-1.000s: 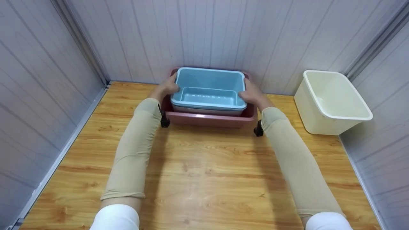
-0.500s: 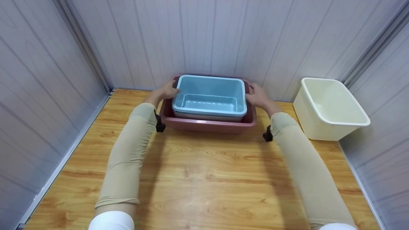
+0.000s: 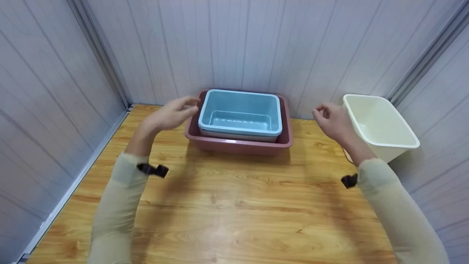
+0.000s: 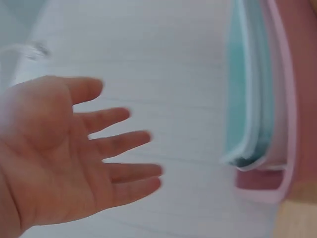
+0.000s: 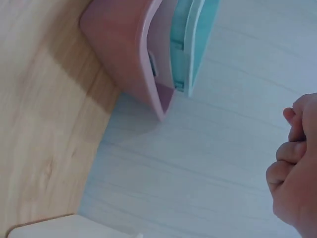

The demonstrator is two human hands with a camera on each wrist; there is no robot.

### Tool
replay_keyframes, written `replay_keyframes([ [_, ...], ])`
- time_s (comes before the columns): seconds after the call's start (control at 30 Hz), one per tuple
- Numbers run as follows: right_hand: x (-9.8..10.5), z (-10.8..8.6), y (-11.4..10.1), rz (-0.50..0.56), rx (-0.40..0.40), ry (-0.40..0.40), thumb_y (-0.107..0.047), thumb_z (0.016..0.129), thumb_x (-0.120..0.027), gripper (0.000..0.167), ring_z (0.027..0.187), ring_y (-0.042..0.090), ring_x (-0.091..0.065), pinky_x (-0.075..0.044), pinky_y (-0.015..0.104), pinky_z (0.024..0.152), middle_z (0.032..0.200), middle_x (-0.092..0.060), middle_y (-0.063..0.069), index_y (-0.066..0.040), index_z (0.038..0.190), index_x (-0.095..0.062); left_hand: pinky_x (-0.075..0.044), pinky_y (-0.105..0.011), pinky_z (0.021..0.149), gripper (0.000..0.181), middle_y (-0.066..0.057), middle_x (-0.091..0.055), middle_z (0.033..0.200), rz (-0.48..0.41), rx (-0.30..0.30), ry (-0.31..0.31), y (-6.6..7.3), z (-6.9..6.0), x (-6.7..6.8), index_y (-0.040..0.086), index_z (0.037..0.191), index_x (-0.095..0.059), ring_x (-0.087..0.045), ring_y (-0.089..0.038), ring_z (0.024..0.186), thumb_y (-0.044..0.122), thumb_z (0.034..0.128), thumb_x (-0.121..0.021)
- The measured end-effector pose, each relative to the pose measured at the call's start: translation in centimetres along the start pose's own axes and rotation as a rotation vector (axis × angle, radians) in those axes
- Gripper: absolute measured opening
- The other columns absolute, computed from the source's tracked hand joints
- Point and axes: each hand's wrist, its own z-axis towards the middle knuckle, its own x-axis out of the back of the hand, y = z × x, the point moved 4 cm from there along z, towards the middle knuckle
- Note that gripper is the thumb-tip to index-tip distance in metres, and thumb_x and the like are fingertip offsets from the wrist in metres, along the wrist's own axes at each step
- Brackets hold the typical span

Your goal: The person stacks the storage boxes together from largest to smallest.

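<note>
A light blue bin [image 3: 242, 101], nested with at least one pale bin below it, sits inside a larger dusty-red bin [image 3: 238, 147] against the back wall. My left hand [image 3: 171, 115] is in the air just left of the red bin. Its fingers [image 4: 119, 141] are spread and relaxed in the left wrist view, and nothing is in the palm. To the right of the bins, apart from them, hovers my right hand [image 3: 334, 123]. In the right wrist view its fingers [image 5: 285, 168] are curled in, with no object seen in them.
A cream bin [image 3: 384, 121] stands by the right wall, partly behind my right hand. Panelled walls [image 3: 249, 44] enclose the wooden floor [image 3: 227, 205] at the back and both sides.
Both hands have let go of the blue bin and drawn apart, left hand to the left and right hand to the right. The nested bins stay inside the red bin.
</note>
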Motion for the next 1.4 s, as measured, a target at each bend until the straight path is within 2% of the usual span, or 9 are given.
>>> replay_keyframes([
  [0.2, 1.5, -4.1, 0.0, 0.075, -0.103, 0.037, -0.012, 0.091, -0.064, 0.016, 0.047, 0.009, -0.041, -0.032, 0.02, 0.048, 0.055, -0.05, 0.002, -0.002, 0.081, -0.07, -0.035, -0.051, 0.105, 0.049, -0.008, -0.044, 0.145, -0.059, -0.055, -0.098, 0.0, -4.6, -2.6, 0.012, 0.144, -0.044, -0.039, -0.031, 0.132, 0.038, 0.1025, -0.047],
  [0.43, 1.9, -6.1, 0.5, 0.175, -0.23, -0.073, -0.013, 0.096, -0.056, 0.018, 0.056, 0.012, -0.049, -0.04, 0.019, 0.049, 0.07, -0.057, 0.008, -0.002, 0.098, -0.07, -0.032, -0.053, 0.106, 0.042, -0.012, -0.047, 0.142, -0.125, -0.043, 0.008, -1.0, -6.6, -4.9, 0.007, 0.143, -0.045, -0.042, -0.03, 0.13, 0.023, 0.1039, -0.047],
  [0.6, 0.8, -8.6, 0.6, 0.365, -0.353, -0.14, -0.014, 0.099, -0.054, 0.024, 0.075, 0.015, -0.061, -0.055, 0.024, 0.065, 0.095, -0.06, 0.014, 0.005, 0.113, -0.061, -0.039, -0.049, 0.102, 0.038, -0.006, -0.052, 0.138, -0.224, -0.095, -0.005, -2.8, -7.4, -7.5, 0.011, 0.139, -0.05, -0.049, -0.025, 0.125, 0.023, 0.1035, -0.049],
  [0.77, -0.8, -10.5, 0.3, 0.48, -0.409, -0.174, -0.011, 0.099, -0.054, 0.031, 0.098, 0.024, -0.061, -0.053, 0.024, 0.079, 0.119, -0.057, 0.02, 0.009, 0.124, -0.054, -0.042, -0.045, 0.101, 0.039, -0.002, -0.053, 0.137, -0.245, -0.09, -0.052, -2.5, -7.1, -10.2, 0.015, 0.138, -0.052, -0.049, -0.022, 0.124, 0.033, 0.1026, -0.049],
  [0.93, -3.0, -11.6, 0.0, 0.488, -0.423, -0.251, -0.015, 0.1, -0.054, 0.044, 0.124, 0.037, -0.046, -0.042, 0.039, 0.101, 0.14, -0.045, 0.021, 0.005, 0.138, -0.045, -0.044, -0.044, 0.098, 0.038, -0.004, -0.054, 0.135, -0.26, -0.126, -0.056, -2.7, -6.1, -12.7, 0.013, 0.136, -0.053, -0.052, -0.022, 0.121, 0.029, 0.1027, -0.05],
  [1.03, -3.9, -12.3, 0.2, 0.515, -0.435, -0.279, -0.016, 0.101, -0.054, 0.048, 0.13, 0.041, -0.039, -0.035, 0.05, 0.105, 0.144, -0.04, 0.022, 0.004, 0.142, -0.04, -0.044, -0.046, 0.097, 0.033, -0.007, -0.057, 0.131, -0.216, -0.112, 0.007, -3.6, -5.9, -14.0, 0.01, 0.133, -0.055, -0.054, -0.025, 0.119, 0.022, 0.1021, -0.052],
  [1.17, -4.2, -13.1, 0.9, 0.518, -0.46, -0.283, -0.011, 0.1, -0.054, 0.047, 0.129, 0.042, -0.039, -0.034, 0.052, 0.105, 0.143, -0.039, 0.024, 0.006, 0.141, -0.038, -0.043, -0.046, 0.098, 0.03, -0.008, -0.061, 0.125, -0.008, -0.067, 0.119, -5.2, -5.5, -15.2, 0.006, 0.127, -0.059, -0.056, -0.027, 0.116, 0.013, 0.0985, -0.056],
  [1.27, -3.7, -13.6, 1.8, 0.511, -0.495, -0.269, -0.012, 0.101, -0.053, 0.047, 0.13, 0.042, -0.039, -0.035, 0.052, 0.104, 0.144, -0.038, 0.024, 0.006, 0.142, -0.038, -0.044, -0.045, 0.097, 0.027, -0.007, -0.063, 0.121, 0.084, -0.023, 0.153, -6.2, -4.9, -15.9, 0.007, 0.124, -0.062, -0.057, -0.025, 0.113, 0.012, 0.0971, -0.058],
  [1.4, -2.2, -14.1, 3.6, 0.539, -0.605, -0.128, -0.01, 0.101, -0.05, 0.046, 0.129, 0.036, -0.039, -0.038, 0.04, 0.102, 0.142, -0.039, 0.022, 0.007, 0.142, -0.036, -0.047, -0.044, 0.093, 0.025, -0.008, -0.063, 0.12, 0.012, 0.044, 0.103, -7.2, -4.1, -17.0, 0.014, 0.122, -0.063, -0.058, -0.02, 0.108, 0.017, 0.0992, -0.055],
])
